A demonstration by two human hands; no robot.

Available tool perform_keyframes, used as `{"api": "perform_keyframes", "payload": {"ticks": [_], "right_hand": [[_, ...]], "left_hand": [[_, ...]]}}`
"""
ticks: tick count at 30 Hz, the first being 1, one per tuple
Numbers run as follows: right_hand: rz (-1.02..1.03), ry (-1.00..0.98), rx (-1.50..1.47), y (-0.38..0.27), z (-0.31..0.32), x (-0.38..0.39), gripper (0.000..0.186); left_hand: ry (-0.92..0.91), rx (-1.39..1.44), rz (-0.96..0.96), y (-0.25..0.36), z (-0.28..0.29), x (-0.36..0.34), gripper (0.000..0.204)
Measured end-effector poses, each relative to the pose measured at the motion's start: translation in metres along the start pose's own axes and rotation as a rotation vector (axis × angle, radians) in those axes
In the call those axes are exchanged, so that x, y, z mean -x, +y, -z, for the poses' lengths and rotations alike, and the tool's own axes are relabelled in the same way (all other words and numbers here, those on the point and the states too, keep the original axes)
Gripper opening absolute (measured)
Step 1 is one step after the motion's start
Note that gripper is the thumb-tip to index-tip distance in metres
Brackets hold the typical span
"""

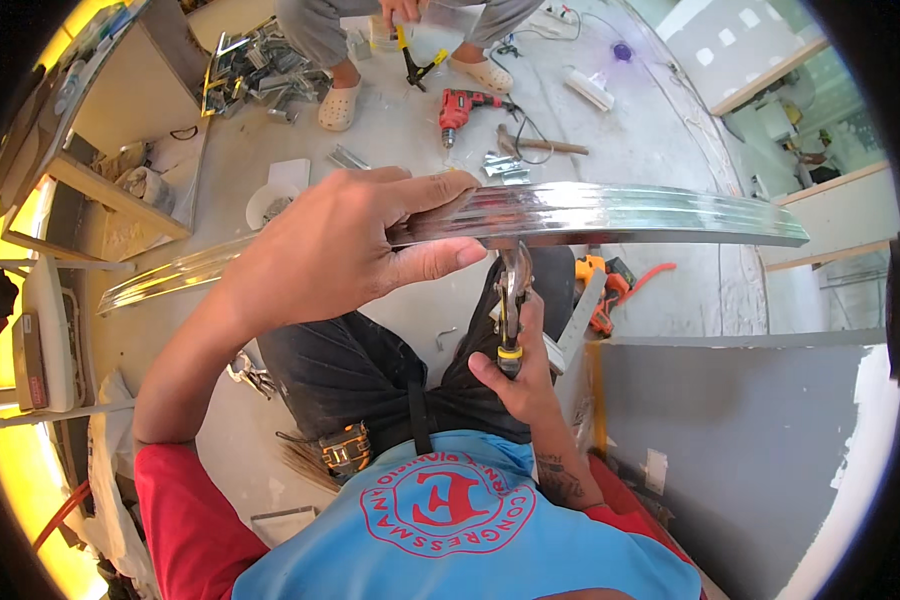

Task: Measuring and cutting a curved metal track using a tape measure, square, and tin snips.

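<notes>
We hold one shiny metal channel (pixel 610 212) crosswise, our left hand (pixel 360 235) closed around it; metal-cutting snips (pixel 511 300) at the channel's near edge, our right hand (pixel 530 375) curled around them; red corded drill (pixel 460 110) and wooden-handled hammer (pixel 555 147), beyond the channel.

The left hand (pixel 355 235) hides part of the metal strip (pixel 650 212). The view's top edge cuts off the other person (pixel 308 35).
</notes>
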State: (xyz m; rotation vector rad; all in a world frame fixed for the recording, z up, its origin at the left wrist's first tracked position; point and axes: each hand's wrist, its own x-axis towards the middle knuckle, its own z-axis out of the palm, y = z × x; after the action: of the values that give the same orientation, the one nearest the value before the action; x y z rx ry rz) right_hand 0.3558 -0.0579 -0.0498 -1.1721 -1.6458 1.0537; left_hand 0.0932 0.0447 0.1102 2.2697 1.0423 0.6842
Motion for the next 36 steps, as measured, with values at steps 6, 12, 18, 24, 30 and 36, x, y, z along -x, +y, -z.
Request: {"api": "perform_keyframes", "payload": {"ticks": [6, 12, 18, 24, 30, 36], "right_hand": [[-0.032, -0.029, -0.06, -0.003, -0.002, 0.001, 0.103], [-0.061, -0.06, -0.075, -0.006, 0.0, 0.005, 0.105], [-0.066, -0.013, -0.059, -0.003, 0.001, 0.005, 0.103], [-0.015, 0.048, 0.075, -0.005, -0.004, 0.004, 0.088], [-0.011, 0.046, 0.092, -0.009, -0.003, 0.002, 0.087], [-0.103, 0.044, -0.086, -0.007, -0.004, 0.007, 0.09]], "left_hand": [[0.026, -0.025, -0.024, -0.004, -0.006, 0.002, 0.06], [0.013, -0.05, -0.037, -0.004, -0.004, 0.002, 0.059], [0.009, -0.118, -0.01, 0.005, -0.002, 0.004, 0.059], [-0.055, -0.135, 0.037, 0.011, 0.002, 0.004, 0.057], [-0.056, -0.13, 0.035, 0.01, 0.001, 0.004, 0.059], [-0.025, -0.135, 0.003, 0.009, -0.001, 0.003, 0.059]]}}
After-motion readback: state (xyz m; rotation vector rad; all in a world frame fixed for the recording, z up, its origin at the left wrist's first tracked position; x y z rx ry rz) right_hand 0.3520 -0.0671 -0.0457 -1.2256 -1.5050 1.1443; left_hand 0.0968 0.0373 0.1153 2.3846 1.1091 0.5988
